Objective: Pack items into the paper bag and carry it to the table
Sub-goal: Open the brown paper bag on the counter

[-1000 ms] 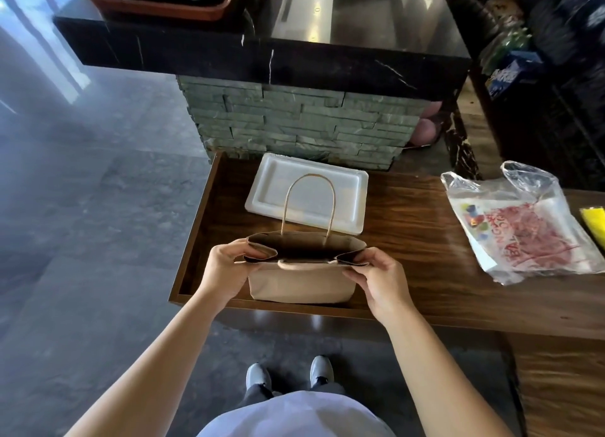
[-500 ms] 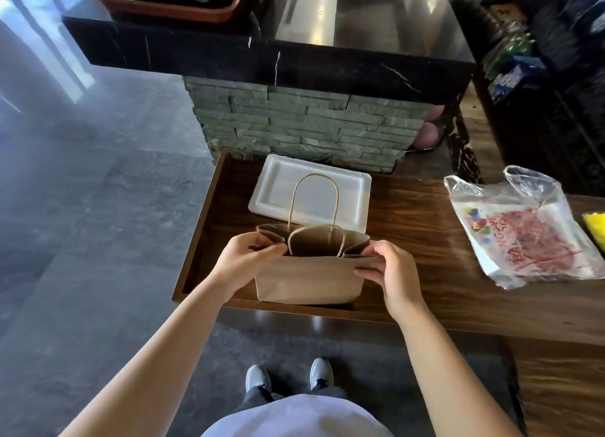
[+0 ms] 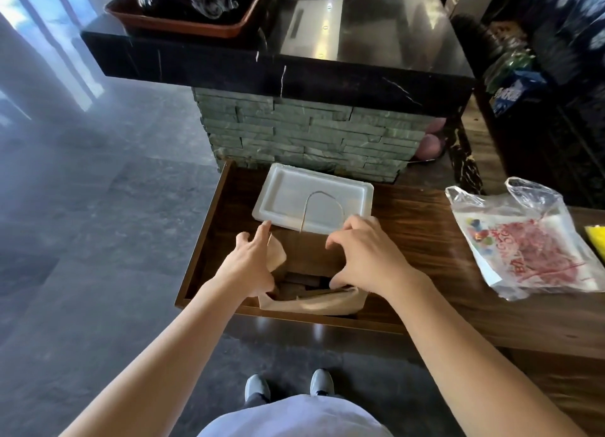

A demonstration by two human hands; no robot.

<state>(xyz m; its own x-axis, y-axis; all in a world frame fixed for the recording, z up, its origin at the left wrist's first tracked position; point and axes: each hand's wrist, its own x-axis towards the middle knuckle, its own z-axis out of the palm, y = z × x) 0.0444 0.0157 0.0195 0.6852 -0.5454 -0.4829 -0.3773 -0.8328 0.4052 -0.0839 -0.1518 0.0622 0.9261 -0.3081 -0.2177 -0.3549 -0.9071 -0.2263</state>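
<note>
Both hands moved from bag's outer edges into mouth: left hand (image 3: 252,264) splayed, pushing left wall; right hand (image 3: 366,259) spread, gripping nothing. Paper bag (image 3: 311,304) upright at wooden counter (image 3: 425,240) edge, before white tray (image 3: 284,191).

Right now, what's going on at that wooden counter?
A person stands at the dark wooden counter, both hands in the mouth of a brown paper bag. The left hand spreads one side, the right hand the other. A white rectangular foam container lies just behind, unpacked. A printed clear plastic bag lies to the right.
</note>
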